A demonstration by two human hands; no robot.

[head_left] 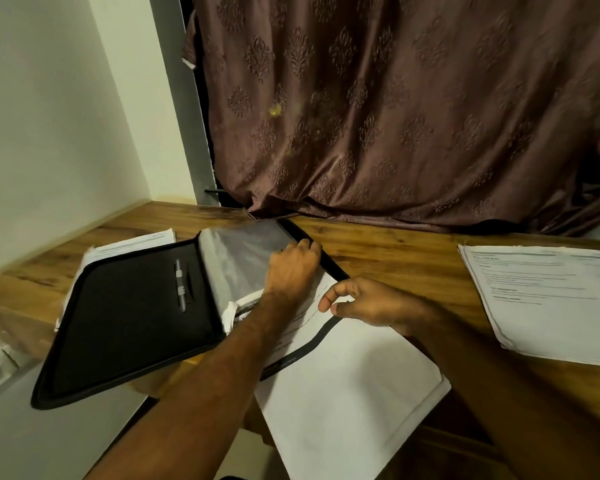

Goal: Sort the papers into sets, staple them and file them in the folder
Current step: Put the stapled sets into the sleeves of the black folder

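Your black folder (129,313) lies open on the wooden desk, its left cover overhanging the edge and clear sleeves (243,258) fanned at the spine. A white paper set (347,393) lies partly tucked into it, blank side up. Printed stacks rest far right (551,303) and under the folder's left cover (132,245).

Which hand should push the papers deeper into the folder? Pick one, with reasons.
Right hand: it already pinches the papers. The left hand holds the folder sleeve open.
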